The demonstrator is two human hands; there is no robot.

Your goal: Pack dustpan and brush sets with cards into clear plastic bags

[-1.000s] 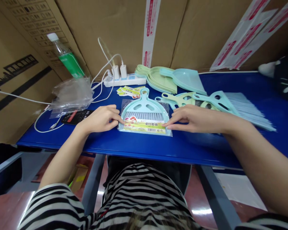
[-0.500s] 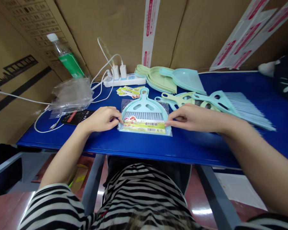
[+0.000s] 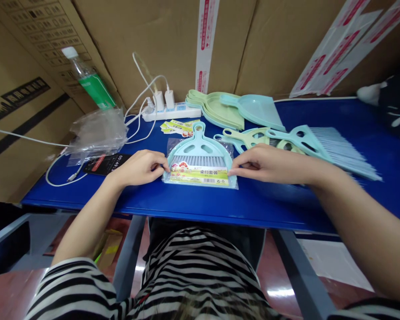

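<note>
A light-blue dustpan point(image 3: 216, 149) lies flat in a clear plastic bag near the table's front edge. Its matching brush point(image 3: 197, 150) rests inside it, bristles towards me, and a yellow-green card label point(image 3: 200, 174) covers the lower part. On the left side, my left hand point(image 3: 146, 167) is closed, thumb and forefinger pinching the edge of the bagged set. Opposite it, my right hand point(image 3: 265, 163) pinches the right edge near the label's end. The other fingers of both hands are curled under and partly hidden.
Green and blue dustpans point(image 3: 256, 109) are stacked at the back, with loose brushes point(image 3: 315, 142) right of centre. More labels point(image 3: 176, 127) lie by the power strip point(image 3: 173, 112). Clear bags point(image 3: 98, 133), a phone point(image 3: 103, 164) and a bottle point(image 3: 95, 86) are on the left. Cardboard stands behind.
The whole view has shifted very slightly to the left. Both hands keep their places at the sides of the bagged dustpan set.
</note>
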